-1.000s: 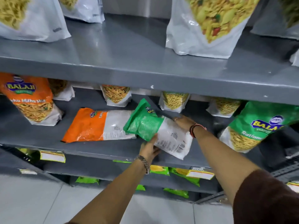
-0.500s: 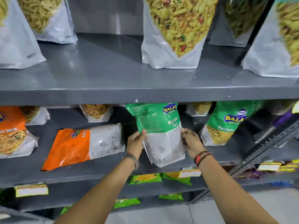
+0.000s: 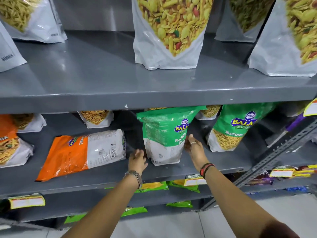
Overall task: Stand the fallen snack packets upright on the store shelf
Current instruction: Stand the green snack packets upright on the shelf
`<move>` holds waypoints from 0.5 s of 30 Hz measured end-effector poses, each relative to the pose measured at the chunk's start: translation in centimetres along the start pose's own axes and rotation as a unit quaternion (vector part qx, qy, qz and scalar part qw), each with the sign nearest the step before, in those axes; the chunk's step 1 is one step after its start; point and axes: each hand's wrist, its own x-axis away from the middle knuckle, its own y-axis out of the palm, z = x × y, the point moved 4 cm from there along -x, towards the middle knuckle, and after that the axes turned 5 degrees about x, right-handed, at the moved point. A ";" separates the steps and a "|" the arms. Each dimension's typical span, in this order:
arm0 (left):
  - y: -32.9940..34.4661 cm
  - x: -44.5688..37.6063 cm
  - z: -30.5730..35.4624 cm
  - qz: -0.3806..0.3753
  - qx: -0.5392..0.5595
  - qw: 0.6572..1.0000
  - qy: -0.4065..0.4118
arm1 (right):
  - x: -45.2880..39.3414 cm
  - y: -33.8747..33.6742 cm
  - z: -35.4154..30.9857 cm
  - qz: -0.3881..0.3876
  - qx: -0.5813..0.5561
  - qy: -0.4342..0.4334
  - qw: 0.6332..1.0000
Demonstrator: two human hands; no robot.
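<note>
1. Large white pouch (image 3: 169, 33) of mixed snack, upright at the middle of the top shelf.
2. More white pouches either side on that level: one of thin yellow strands (image 3: 32, 18) at left, one of mix (image 3: 289, 40) at right, a darker one (image 3: 247, 18) set further back between.
3. Yellow price tags (image 3: 26, 201) stuck along the lower shelf edges; another tag (image 3: 195, 180) below centre, more (image 3: 283, 172) at far right.
4. Flat green packets (image 3: 152, 186) lying on the lower levels, some (image 3: 135, 211) further down.
5. Slotted grey upright (image 3: 277, 155) slanting across the right side.
6. Pale tiled floor (image 3: 171, 227) at the bottom.
</note>
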 end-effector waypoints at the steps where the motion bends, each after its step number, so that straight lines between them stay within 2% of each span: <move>1: 0.0 0.5 -0.9 0.014 -0.015 1.000 -0.021 | 0.2 -0.1 0.0 -0.001 0.011 0.009 1.000; 4: 0.8 1.4 -2.3 0.006 -0.051 0.998 -0.034 | 1.4 -0.3 0.0 -0.003 0.022 0.014 1.000; 9: 3.7 -0.7 -1.4 0.004 -0.069 0.998 0.003 | 4.5 -0.4 1.2 0.021 0.019 0.008 1.000; 15: 6.3 -3.8 -0.5 -0.015 -0.125 0.990 0.060 | 5.9 1.2 2.4 -0.052 0.046 0.024 0.997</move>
